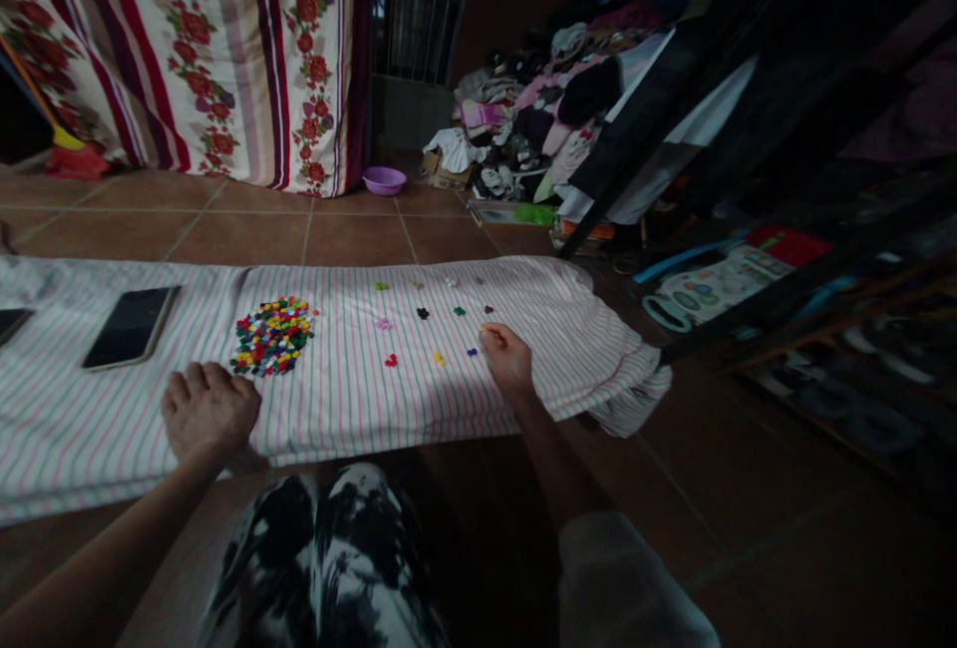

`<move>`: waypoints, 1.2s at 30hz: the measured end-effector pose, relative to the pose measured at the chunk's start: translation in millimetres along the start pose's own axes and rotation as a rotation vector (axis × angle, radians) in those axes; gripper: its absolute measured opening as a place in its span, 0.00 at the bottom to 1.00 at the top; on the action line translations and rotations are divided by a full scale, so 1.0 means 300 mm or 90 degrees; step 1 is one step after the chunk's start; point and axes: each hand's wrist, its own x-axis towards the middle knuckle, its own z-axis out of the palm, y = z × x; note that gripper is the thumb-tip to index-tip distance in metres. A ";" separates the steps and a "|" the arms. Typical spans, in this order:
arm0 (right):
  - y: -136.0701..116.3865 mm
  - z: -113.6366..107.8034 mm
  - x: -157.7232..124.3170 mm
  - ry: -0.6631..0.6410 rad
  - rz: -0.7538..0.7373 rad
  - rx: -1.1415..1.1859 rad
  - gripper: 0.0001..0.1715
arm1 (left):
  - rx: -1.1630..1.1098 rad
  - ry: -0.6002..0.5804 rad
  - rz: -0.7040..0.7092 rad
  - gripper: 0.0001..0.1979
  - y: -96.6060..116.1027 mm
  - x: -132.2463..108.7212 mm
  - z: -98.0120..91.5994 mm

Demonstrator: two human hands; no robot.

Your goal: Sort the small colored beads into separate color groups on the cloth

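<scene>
Head view: the slack, seemingly empty left hand (pixel 209 407) perhaps steadies the cloth (pixel 329 419), while the right hand (pixel 506 354) apparently pinches an orange bead (pixel 483 329) near colour-separated clusters (pixel 423 313).

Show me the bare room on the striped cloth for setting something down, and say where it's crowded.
Bare striped cloth: a narrow gap between the phone and the mixed pile, a strip between that pile and the small colour groups, and the stretch right of the right hand. Crowded: the pile itself, and among the groups.

Multicoloured pile of pieces (pixel 273 337) beside small clusters (pixel 391 361) on striped cloth (pixel 336 409)
</scene>
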 end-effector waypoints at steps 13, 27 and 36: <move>-0.066 0.115 -0.139 -0.166 -0.124 -0.161 0.16 | -0.022 -0.015 -0.020 0.25 0.004 -0.002 -0.008; -0.042 0.118 -0.163 -0.162 -0.129 -0.125 0.22 | -0.009 -0.011 -0.013 0.25 -0.005 -0.002 0.002; -0.103 0.206 -0.165 -0.152 -0.148 -0.202 0.11 | 0.009 -0.005 -0.019 0.25 -0.003 -0.005 0.010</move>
